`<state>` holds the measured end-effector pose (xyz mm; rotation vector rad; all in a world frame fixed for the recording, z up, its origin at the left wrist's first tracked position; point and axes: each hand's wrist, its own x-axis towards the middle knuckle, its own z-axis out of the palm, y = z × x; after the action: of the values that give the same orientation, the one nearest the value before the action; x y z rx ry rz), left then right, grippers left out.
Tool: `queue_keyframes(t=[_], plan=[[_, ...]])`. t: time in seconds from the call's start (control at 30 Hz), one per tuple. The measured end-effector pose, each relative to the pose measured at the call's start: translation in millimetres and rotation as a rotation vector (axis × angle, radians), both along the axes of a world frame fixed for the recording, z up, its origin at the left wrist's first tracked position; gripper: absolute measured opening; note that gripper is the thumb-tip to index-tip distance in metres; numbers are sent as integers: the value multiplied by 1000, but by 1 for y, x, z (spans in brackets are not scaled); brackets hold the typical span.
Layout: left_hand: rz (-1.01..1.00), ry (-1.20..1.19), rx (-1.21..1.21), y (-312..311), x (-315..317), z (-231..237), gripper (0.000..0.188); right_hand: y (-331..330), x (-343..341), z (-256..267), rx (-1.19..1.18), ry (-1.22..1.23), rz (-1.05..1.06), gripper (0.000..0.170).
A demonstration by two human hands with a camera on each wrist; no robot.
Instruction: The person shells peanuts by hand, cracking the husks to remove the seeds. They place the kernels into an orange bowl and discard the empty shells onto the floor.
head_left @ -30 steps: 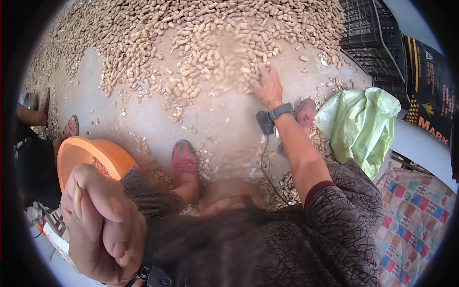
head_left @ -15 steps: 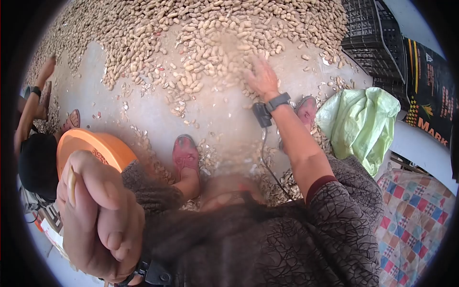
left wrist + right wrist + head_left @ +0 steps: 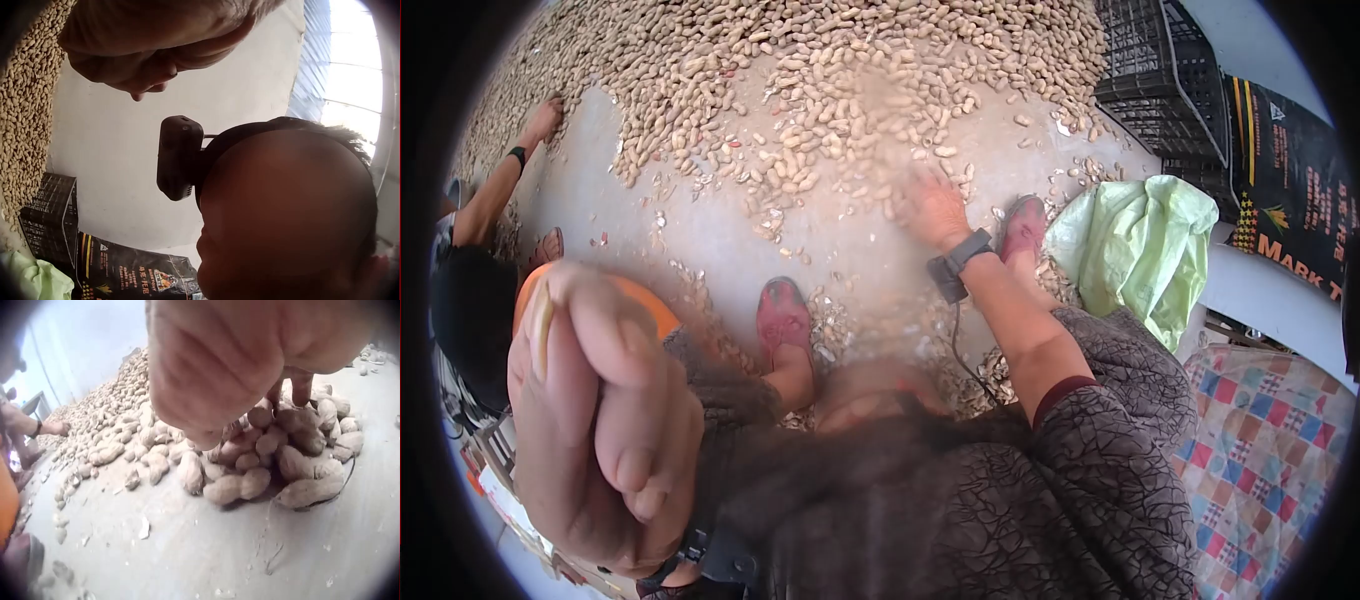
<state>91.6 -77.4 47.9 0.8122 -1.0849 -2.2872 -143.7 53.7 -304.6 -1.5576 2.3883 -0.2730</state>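
In the head view my right hand [image 3: 935,208] reaches down to the floor at the near edge of a wide spread of unshelled peanuts [image 3: 840,110]. Seen from the right wrist, its fingers point down behind a small cluster of peanuts [image 3: 237,487] and touch some of them, with the palm above. My left hand [image 3: 605,410] is raised close to the head camera, fingers curled in, and nothing shows in it. The left wrist view has the same hand [image 3: 156,44] near the top, beside a head wearing a camera.
Another person's hand [image 3: 547,118] touches the peanuts at far left, near an orange basin [image 3: 645,300]. Black crates [image 3: 1160,90], a green sack [image 3: 1135,255] and a black printed bag [image 3: 1290,190] stand on the right. Shell bits lie around my red shoes [image 3: 783,318].
My right hand has drawn back from the pile toward my feet, slightly leftward. The other person's arm has stretched out to the peanuts. My left hand stays raised and curled.
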Motion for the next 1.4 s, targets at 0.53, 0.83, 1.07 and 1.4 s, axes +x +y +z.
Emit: queue_keyframes(t=[0.53,0.83,1.07,1.4], plan=[[-36,144,-55,-3,23,12,23,-4,-48,264,-8,-480,-165,43],[74,323,29,-3,29,12,11,51,5,416,-77,-198,-13,38],[110,228,-141,0,26,0,12,75,47,462,-56,-65,102,32],[51,242,-85,-7,28,-12,16,44,38,443,43,-18,191,26]])
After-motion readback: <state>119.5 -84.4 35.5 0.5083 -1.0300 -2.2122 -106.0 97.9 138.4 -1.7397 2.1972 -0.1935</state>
